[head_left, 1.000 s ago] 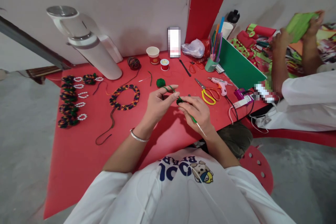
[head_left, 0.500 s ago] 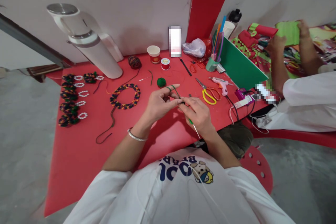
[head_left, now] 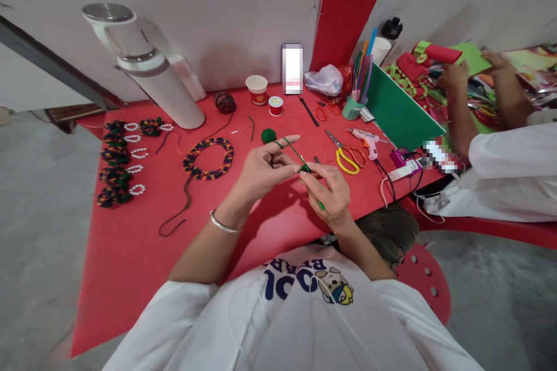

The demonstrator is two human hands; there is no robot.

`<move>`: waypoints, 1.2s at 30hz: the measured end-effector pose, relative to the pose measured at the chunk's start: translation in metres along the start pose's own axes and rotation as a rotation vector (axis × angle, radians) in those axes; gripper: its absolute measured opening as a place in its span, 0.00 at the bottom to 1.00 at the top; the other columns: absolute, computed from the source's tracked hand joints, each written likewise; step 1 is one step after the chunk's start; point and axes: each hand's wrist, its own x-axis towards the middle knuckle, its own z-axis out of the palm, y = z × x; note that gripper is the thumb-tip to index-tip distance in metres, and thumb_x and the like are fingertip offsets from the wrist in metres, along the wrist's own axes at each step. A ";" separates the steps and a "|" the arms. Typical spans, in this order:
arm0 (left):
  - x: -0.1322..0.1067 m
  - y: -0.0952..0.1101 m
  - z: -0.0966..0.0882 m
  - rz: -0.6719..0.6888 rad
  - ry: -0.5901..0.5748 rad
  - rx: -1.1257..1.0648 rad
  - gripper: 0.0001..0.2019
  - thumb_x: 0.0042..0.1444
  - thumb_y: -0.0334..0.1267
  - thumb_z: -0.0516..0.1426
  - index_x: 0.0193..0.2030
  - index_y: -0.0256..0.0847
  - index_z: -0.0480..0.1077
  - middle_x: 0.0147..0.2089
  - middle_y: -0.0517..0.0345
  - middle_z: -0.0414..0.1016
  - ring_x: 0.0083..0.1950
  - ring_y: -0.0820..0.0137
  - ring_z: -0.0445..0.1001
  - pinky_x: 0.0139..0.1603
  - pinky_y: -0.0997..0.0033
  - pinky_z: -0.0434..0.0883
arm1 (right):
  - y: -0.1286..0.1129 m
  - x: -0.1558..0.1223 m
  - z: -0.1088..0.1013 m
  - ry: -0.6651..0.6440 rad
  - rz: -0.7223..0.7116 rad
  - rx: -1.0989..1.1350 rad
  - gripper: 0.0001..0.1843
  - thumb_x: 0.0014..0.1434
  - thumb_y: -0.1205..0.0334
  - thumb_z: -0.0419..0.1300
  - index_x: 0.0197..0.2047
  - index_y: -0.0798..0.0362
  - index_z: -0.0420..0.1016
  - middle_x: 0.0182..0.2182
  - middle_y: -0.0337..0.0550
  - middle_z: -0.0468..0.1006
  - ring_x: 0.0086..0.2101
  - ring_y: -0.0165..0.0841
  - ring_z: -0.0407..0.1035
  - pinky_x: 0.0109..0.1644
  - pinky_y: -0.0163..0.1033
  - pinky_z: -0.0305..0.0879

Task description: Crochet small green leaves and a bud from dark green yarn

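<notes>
My left hand (head_left: 261,171) is closed, with green yarn (head_left: 294,151) running over its raised index finger. Its thumb and fingers pinch a small dark green crocheted piece (head_left: 305,168). In my right hand (head_left: 329,188) is a crochet hook (head_left: 322,206) with a green grip, its shaft end pointing down toward my wrist. The hook's tip meets the piece where both hands come together; the fingers partly hide it. Just behind my left hand lies a green yarn ball (head_left: 268,136). A multicoloured crocheted ring (head_left: 229,160) rests to the left.
The red table (head_left: 143,278) holds scissors (head_left: 347,160), a pink glue gun (head_left: 368,140), a paper cup (head_left: 256,91) and a large white flask (head_left: 167,90). Beaded yarn pieces (head_left: 115,155) line the left side. Beyond a green board (head_left: 398,107), another person's hands (head_left: 455,76) handle green material.
My right hand has turned slightly, and the green piece between my fingers shows more. The hook's angle has shifted. The other person's hands have lowered and tilted the green sheet.
</notes>
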 end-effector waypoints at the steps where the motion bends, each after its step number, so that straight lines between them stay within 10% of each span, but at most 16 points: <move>1: 0.001 0.000 0.000 -0.058 -0.029 -0.084 0.37 0.44 0.36 0.73 0.63 0.31 0.76 0.25 0.58 0.79 0.23 0.76 0.68 0.26 0.77 0.60 | -0.001 -0.001 0.002 0.042 -0.008 -0.005 0.23 0.65 0.72 0.64 0.61 0.47 0.77 0.49 0.53 0.85 0.47 0.38 0.81 0.48 0.43 0.81; 7: 0.004 0.002 -0.002 -0.258 -0.132 -0.300 0.41 0.39 0.34 0.75 0.64 0.30 0.75 0.22 0.63 0.75 0.17 0.84 0.54 0.21 0.78 0.48 | 0.005 -0.004 0.007 0.148 -0.066 0.013 0.22 0.64 0.71 0.67 0.59 0.43 0.78 0.45 0.48 0.85 0.43 0.37 0.82 0.45 0.44 0.82; 18: 0.003 0.007 -0.014 -0.085 -0.030 0.059 0.33 0.40 0.32 0.73 0.57 0.28 0.80 0.24 0.59 0.78 0.25 0.74 0.71 0.28 0.75 0.66 | 0.032 0.015 -0.017 -0.235 -0.046 0.383 0.10 0.68 0.67 0.62 0.50 0.47 0.81 0.50 0.50 0.87 0.48 0.38 0.83 0.49 0.48 0.81; 29: 0.000 0.005 -0.010 -0.070 -0.077 0.010 0.28 0.41 0.31 0.73 0.53 0.30 0.82 0.31 0.53 0.82 0.29 0.73 0.76 0.31 0.75 0.71 | 0.039 0.015 -0.032 -0.358 0.537 0.994 0.07 0.70 0.57 0.63 0.43 0.47 0.84 0.48 0.46 0.88 0.47 0.38 0.84 0.53 0.47 0.81; 36: -0.001 0.003 -0.001 -0.068 -0.069 -0.038 0.30 0.44 0.32 0.72 0.57 0.29 0.79 0.29 0.57 0.82 0.23 0.74 0.75 0.26 0.76 0.71 | 0.035 -0.006 -0.001 -0.134 0.739 1.064 0.13 0.66 0.45 0.66 0.39 0.45 0.86 0.41 0.44 0.87 0.39 0.36 0.81 0.46 0.45 0.81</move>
